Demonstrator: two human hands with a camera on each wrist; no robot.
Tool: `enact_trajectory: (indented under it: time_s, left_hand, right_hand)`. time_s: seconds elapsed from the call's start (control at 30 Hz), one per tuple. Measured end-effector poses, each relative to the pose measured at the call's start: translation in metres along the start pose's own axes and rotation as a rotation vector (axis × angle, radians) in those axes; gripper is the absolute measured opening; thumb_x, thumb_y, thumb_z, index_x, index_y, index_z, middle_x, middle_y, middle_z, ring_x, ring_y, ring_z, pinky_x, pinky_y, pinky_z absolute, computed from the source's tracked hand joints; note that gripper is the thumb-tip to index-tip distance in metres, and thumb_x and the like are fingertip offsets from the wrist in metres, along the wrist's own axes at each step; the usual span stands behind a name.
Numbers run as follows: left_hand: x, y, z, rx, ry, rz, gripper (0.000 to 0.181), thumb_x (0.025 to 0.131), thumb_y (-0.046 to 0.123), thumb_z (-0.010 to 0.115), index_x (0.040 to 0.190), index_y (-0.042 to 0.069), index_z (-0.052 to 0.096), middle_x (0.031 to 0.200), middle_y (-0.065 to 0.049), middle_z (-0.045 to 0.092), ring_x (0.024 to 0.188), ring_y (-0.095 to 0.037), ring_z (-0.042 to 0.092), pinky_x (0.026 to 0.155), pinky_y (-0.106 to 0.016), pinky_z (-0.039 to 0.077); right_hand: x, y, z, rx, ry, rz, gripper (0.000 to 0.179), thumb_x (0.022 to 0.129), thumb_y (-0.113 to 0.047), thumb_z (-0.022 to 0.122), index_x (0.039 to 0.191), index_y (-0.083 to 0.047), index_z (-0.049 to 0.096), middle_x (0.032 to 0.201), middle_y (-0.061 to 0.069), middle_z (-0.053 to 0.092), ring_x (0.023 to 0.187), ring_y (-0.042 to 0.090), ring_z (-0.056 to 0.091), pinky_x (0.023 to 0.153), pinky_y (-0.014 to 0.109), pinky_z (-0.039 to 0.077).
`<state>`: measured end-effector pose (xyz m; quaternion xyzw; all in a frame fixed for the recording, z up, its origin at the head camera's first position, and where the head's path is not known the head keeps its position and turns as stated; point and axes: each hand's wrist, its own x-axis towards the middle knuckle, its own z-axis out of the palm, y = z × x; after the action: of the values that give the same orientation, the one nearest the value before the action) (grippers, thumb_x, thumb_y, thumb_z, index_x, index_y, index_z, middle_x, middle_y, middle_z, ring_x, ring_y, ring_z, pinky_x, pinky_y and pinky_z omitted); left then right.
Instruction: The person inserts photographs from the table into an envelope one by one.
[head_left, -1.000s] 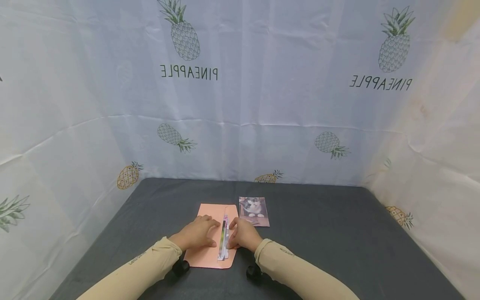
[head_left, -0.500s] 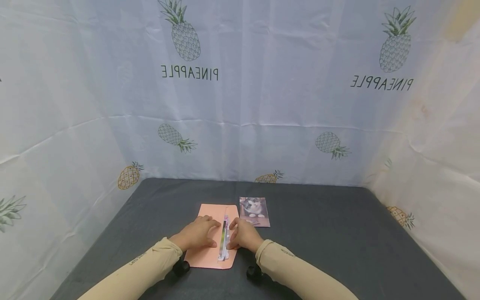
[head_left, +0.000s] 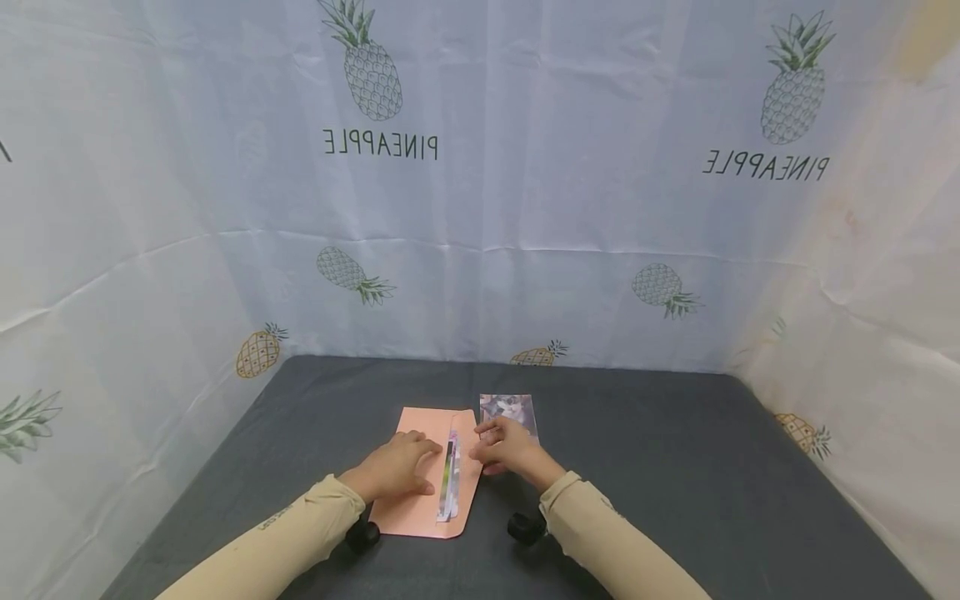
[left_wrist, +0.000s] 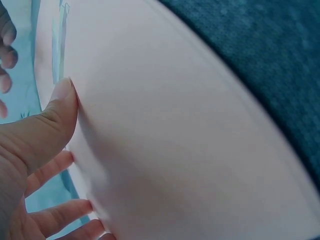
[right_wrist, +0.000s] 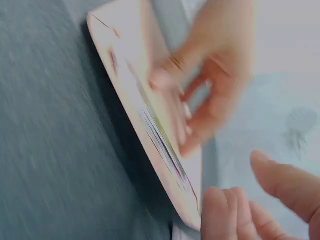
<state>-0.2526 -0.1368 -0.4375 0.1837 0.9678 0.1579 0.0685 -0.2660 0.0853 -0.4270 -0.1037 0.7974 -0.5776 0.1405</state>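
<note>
A peach paper envelope [head_left: 412, 518] lies on the dark table. Several printed photos [head_left: 448, 487] show in a long narrow opening right of its middle. My left hand [head_left: 393, 467] rests on the envelope's left part, fingers spread; in the left wrist view its thumb [left_wrist: 62, 102] touches the paper near the opening. My right hand [head_left: 517, 452] hovers at the envelope's right edge with loosely bent fingers and nothing between them. It partly covers a photo of a cat [head_left: 512, 406] on the table. In the right wrist view the envelope [right_wrist: 125, 15] is blurred.
The dark tablecloth [head_left: 660, 467] reaches back to a white curtain [head_left: 555, 192] printed with pineapples, which also hangs at both sides. A small black object [head_left: 527, 528] sits under each wrist.
My right hand has left the photos in the opening and moved right and slightly away from me, now overlapping the cat photo. The left hand and the envelope stay in place.
</note>
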Motion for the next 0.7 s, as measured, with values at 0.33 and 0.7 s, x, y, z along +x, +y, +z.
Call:
enact_trajectory:
  time_s: [0.33, 0.7]
  left_hand:
    - [-0.002, 0.002, -0.001, -0.007, 0.002, -0.004, 0.058, 0.074, 0.032, 0.083, 0.126, 0.014, 0.063, 0.140, -0.017, 0.050, 0.129, -0.038, 0.045, 0.101, -0.057, 0.042]
    - [-0.001, 0.003, -0.002, -0.010, -0.012, -0.017, 0.058, 0.074, 0.033, 0.083, 0.126, 0.015, 0.063, 0.141, -0.017, 0.050, 0.130, -0.038, 0.044, 0.102, -0.057, 0.041]
  right_hand:
    - [0.016, 0.023, -0.058, -0.039, 0.166, -0.008, 0.043, 0.088, -0.005, 0.067, 0.126, 0.008, 0.052, 0.103, 0.022, 0.064, 0.090, 0.034, 0.066, 0.078, 0.044, 0.057]
    - [0.034, 0.031, -0.092, -0.121, 0.272, 0.095, 0.049, 0.082, -0.006, 0.074, 0.125, 0.007, 0.053, 0.106, 0.022, 0.061, 0.089, 0.027, 0.066, 0.080, 0.043, 0.056]
